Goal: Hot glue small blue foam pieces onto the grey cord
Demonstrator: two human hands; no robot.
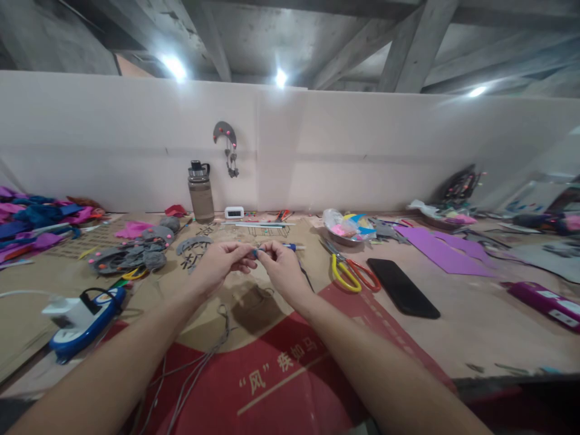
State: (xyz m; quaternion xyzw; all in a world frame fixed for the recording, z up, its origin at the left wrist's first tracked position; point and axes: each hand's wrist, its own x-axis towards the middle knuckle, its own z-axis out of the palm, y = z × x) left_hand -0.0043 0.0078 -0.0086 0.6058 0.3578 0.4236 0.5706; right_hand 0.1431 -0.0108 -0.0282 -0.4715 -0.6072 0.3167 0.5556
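My left hand [230, 261] and my right hand [281, 269] meet over the middle of the table, fingertips pinched together. Between them shows a small dark blue piece [255, 253], too small to name and partly covered by the fingers. Grey cord [224, 329] lies in loose strands below the hands, across a red and brown printed cardboard sheet [290, 377]. A grey felt crescent [194, 244] rests just beyond my left hand. Close behind my right hand is a blue and white pen-like item [294, 247], partly hidden.
Scissors with yellow and red handles [351, 275] and a black phone [402, 287] lie at right, before purple sheets [441, 252]. A power strip [88, 323], grey felt pieces [136, 254] and fabric scraps [40, 217] are at left. A bottle [200, 196] stands by the wall.
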